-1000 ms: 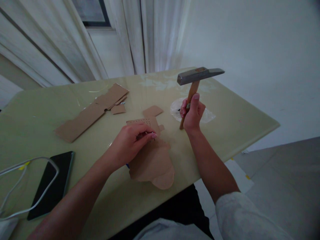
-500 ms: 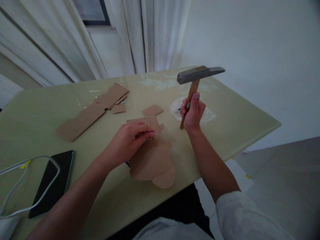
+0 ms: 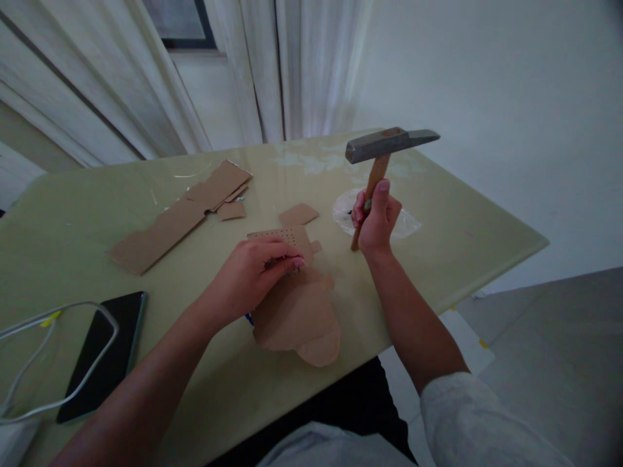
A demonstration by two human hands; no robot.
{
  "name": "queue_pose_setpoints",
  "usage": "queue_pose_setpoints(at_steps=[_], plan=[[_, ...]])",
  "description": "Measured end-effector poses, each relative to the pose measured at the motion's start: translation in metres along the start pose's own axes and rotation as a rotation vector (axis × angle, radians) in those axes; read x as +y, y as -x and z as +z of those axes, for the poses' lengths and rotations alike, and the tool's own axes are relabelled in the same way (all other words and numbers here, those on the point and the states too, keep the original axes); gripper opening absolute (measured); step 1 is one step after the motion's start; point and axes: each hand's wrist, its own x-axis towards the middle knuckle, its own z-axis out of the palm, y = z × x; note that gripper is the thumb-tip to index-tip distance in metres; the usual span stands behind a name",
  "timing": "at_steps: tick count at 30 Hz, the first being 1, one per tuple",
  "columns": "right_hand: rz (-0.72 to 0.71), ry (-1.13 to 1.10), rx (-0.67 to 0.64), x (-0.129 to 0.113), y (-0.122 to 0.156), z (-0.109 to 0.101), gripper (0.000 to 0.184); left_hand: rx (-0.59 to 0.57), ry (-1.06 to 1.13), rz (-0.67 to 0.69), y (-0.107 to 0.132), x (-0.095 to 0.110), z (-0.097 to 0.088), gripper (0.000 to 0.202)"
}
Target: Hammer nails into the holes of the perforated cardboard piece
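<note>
In my right hand [image 3: 378, 220] is a hammer [image 3: 377, 145], gripped round its wooden handle and raised above the table with the steel head at the top. My left hand [image 3: 257, 272] rests over a cut-out piece of brown cardboard [image 3: 299, 318] with rounded edges. Its thumb and forefinger are pinched together on something small and dark, too small to name. Rows of small holes run through the cardboard's far part, just beyond my left fingers. A bit of blue shows at the cardboard's left edge, mostly hidden under my left hand.
Brown cardboard strips [image 3: 170, 227] lie to the left, and a small scrap [image 3: 298, 214] lies beyond the holes. A clear plastic bag [image 3: 406, 224] sits behind my right hand. A dark tablet [image 3: 104, 350] with a white cable [image 3: 109, 318] over it is at the near left.
</note>
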Motion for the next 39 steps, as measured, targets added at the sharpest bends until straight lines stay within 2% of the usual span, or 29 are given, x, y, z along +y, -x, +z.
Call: queue_pose_setpoints(at_steps=[39], plan=[[0.003,0.003,-0.016,-0.0005,-0.0001,-0.0007,0.076,-0.017,-0.026,-0.003,0.0003,-0.0018,-0.0014,0.022]])
